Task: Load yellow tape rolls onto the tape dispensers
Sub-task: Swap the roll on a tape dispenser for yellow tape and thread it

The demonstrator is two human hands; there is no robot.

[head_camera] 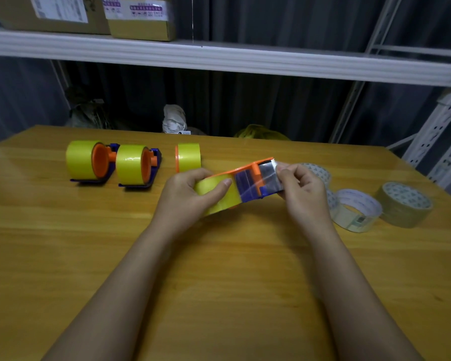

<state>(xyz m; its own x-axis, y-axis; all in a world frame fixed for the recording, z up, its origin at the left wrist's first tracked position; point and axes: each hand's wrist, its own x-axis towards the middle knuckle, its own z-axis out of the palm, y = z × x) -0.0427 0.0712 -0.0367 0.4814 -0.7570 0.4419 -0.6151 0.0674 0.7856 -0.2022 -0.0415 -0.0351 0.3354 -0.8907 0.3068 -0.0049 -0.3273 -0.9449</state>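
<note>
My left hand [190, 196] grips a yellow tape roll [220, 198] mounted on an orange and blue dispenser [253, 182], held just above the wooden table [219, 256]. My right hand [301, 190] pinches the loose clear tape end [271, 175] at the dispenser's front. Two loaded dispensers, one [89, 161] at the left and one [137, 165] beside it, stand on the table. A yellow roll on an orange hub [188, 157] stands apart behind my left hand.
Three pale tape rolls lie at the right: one [356, 209] near my right wrist, one [404, 204] further right, one [319, 171] behind my right hand. A white metal shelf [219, 58] with cardboard boxes [138, 16] runs overhead behind the table.
</note>
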